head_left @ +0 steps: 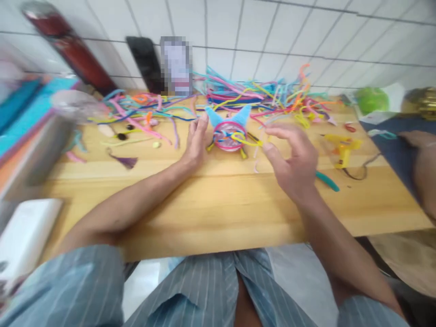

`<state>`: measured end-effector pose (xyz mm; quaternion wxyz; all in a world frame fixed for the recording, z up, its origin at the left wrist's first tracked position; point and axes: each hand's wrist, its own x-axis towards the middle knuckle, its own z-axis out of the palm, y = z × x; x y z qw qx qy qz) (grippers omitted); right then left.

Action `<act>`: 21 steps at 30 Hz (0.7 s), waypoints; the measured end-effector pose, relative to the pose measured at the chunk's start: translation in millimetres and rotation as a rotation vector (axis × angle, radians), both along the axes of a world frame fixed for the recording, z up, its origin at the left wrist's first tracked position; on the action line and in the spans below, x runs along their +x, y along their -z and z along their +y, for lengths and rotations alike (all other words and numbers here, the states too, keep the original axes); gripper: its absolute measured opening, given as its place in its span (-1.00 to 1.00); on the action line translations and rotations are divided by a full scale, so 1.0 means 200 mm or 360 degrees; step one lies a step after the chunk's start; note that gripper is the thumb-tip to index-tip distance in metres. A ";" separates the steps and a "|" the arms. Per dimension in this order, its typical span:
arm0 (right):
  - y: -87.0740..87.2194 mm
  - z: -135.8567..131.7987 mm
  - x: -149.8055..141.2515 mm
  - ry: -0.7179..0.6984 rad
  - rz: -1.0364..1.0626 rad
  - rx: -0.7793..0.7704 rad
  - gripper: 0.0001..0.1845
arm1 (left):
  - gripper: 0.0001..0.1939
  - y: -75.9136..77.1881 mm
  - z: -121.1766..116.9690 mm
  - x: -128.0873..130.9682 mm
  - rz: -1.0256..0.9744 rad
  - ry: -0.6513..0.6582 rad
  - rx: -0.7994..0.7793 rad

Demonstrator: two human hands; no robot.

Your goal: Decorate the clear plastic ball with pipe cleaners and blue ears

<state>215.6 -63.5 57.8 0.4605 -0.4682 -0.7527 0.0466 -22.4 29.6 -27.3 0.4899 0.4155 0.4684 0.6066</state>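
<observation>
A small round craft figure (226, 141) stands at the middle of the table, with two pointed light-blue ears, a pink ring round its front and short yellow-green feet. My left hand (195, 143) is at its left side, fingertips closed against the left ear; the contact is partly hidden. Across the figure's front runs a bent yellow pipe cleaner (250, 140). My right hand (289, 156) pinches its right end between thumb and forefinger. Motion blur softens the details.
Loose pipe cleaners (235, 91) lie heaped along the tiled wall. A yellow glue gun (342, 147) and a teal-handled tool (327, 180) are at right, a purple tassel (124, 160) at left. Two phones lean on the wall beside a red flask (73, 50). Another person's arm (424, 159) shows far right.
</observation>
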 end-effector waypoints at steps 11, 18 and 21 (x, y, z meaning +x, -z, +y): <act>0.21 -0.19 -0.47 -0.0610 0.0704 -0.1303 -0.63 | -0.20 -0.43 0.02 -0.25 -0.0848 -0.0407 -0.0044; 0.15 -0.09 -0.80 -0.0796 0.0998 -0.1347 -0.45 | -0.21 -0.57 -0.14 -0.18 -0.1115 -0.0133 -0.0022; 0.15 -0.10 -0.81 -0.0690 0.0945 -0.1244 -0.48 | -0.24 -0.58 -0.14 -0.17 -0.1193 -0.0070 -0.0024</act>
